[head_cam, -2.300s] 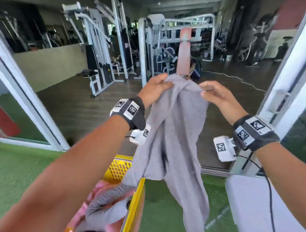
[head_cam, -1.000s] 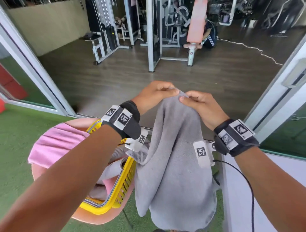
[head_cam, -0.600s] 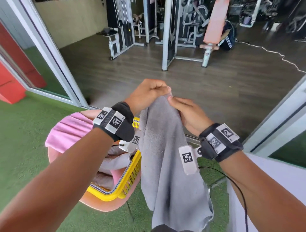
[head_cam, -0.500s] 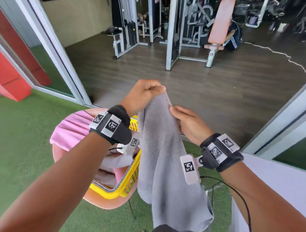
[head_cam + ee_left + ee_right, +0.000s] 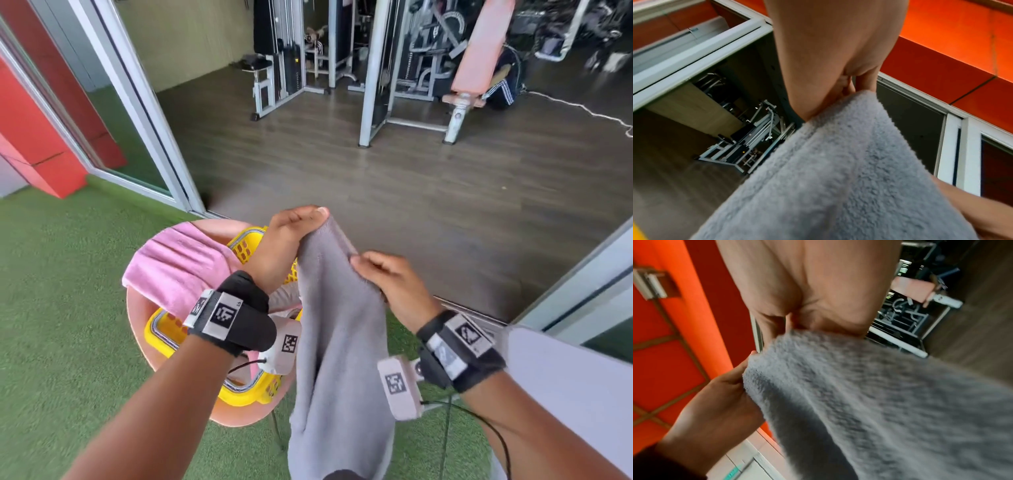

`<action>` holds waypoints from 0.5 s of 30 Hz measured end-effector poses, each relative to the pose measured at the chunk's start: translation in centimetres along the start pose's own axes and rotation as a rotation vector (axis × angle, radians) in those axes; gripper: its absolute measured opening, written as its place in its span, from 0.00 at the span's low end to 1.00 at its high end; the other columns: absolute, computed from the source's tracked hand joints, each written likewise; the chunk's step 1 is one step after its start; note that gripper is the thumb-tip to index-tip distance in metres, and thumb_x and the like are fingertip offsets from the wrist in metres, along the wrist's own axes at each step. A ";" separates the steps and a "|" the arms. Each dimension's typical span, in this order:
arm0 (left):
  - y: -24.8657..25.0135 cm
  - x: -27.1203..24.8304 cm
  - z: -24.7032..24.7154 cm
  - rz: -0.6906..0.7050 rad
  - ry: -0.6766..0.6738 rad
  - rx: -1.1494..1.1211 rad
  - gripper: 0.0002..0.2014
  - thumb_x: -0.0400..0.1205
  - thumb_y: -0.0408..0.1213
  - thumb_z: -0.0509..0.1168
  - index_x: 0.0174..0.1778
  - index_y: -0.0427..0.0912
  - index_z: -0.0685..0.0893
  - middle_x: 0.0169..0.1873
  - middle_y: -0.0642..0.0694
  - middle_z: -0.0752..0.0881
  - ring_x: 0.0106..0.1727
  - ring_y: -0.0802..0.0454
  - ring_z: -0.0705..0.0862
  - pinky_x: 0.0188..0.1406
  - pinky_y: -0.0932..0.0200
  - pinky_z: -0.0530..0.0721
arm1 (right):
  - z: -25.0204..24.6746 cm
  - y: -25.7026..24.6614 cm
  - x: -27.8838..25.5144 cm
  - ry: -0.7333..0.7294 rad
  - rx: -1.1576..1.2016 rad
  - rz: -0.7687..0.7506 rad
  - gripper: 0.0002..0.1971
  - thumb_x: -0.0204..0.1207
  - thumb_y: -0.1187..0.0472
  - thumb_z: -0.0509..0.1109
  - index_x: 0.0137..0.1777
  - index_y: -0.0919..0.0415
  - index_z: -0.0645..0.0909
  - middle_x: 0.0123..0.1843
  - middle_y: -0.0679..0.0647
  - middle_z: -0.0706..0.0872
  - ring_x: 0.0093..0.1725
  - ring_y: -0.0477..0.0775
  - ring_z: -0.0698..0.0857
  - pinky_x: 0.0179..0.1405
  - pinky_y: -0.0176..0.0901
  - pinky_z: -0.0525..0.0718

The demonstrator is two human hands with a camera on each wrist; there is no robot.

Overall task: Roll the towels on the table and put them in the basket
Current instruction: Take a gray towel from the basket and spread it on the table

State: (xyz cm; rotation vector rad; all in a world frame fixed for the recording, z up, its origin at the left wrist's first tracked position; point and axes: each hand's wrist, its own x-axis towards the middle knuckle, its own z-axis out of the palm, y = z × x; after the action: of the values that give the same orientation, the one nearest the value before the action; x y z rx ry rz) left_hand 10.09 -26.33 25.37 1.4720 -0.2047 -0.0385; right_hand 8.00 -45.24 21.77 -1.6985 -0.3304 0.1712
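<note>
A grey towel [image 5: 339, 346] hangs lengthwise in the air in front of me. My left hand [image 5: 291, 233] grips its top corner, fingers curled round the cloth [image 5: 849, 146]. Lower and to the right, my right hand [image 5: 383, 277] pinches the towel's right edge [image 5: 869, 386]. The yellow basket [image 5: 164, 332] sits on a round pink chair [image 5: 137, 318] to the lower left, behind my left wrist. A pink towel [image 5: 174, 270] lies over the basket's far side and grey cloth [image 5: 284, 298] shows inside it.
Green turf [image 5: 61, 308] covers the ground around the chair. A white table [image 5: 565, 370] edge lies at the lower right under my right forearm. Ahead, a sliding door frame [image 5: 144, 113] opens onto a wooden gym floor [image 5: 428, 192] with weight machines [image 5: 373, 68].
My right hand has slid down the towel's right edge, away from my left hand at the top. The view has tilted down, showing more of the basket and chair.
</note>
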 end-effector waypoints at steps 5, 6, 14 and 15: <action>-1.8 -1.3 1.9 -0.225 -0.122 -0.083 0.21 0.80 0.50 0.66 0.53 0.33 0.78 0.49 0.30 0.80 0.50 0.42 0.79 0.52 0.43 0.78 | -1.2 -3.1 2.2 0.095 -0.099 -0.223 0.09 0.81 0.65 0.67 0.41 0.68 0.83 0.36 0.54 0.81 0.38 0.42 0.76 0.41 0.30 0.74; -1.6 -1.3 2.4 -0.206 -0.151 -0.080 0.21 0.82 0.46 0.66 0.55 0.27 0.78 0.53 0.24 0.81 0.54 0.39 0.80 0.57 0.39 0.78 | -1.0 -3.7 2.7 0.085 -0.096 -0.246 0.08 0.81 0.66 0.67 0.43 0.69 0.85 0.39 0.55 0.86 0.41 0.42 0.80 0.47 0.30 0.76; 0.9 0.1 0.7 0.005 -0.013 -0.085 0.06 0.83 0.38 0.63 0.42 0.41 0.79 0.39 0.42 0.77 0.46 0.50 0.76 0.51 0.54 0.74 | -0.8 -1.4 1.0 0.045 -0.024 -0.116 0.18 0.81 0.58 0.68 0.29 0.57 0.73 0.31 0.52 0.65 0.34 0.47 0.65 0.34 0.44 0.61; 0.3 -0.5 1.1 -0.010 -0.077 -0.019 0.06 0.83 0.39 0.63 0.47 0.39 0.80 0.43 0.42 0.78 0.49 0.51 0.76 0.54 0.55 0.74 | -1.2 -2.2 1.4 0.071 -0.066 -0.153 0.18 0.81 0.59 0.68 0.29 0.59 0.72 0.31 0.53 0.64 0.34 0.46 0.65 0.33 0.43 0.62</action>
State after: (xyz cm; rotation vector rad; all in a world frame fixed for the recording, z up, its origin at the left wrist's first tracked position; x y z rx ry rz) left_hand 9.37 -27.34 25.74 1.4543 -0.2586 -0.1053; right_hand 9.44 -45.62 24.18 -1.7317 -0.4148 -0.0129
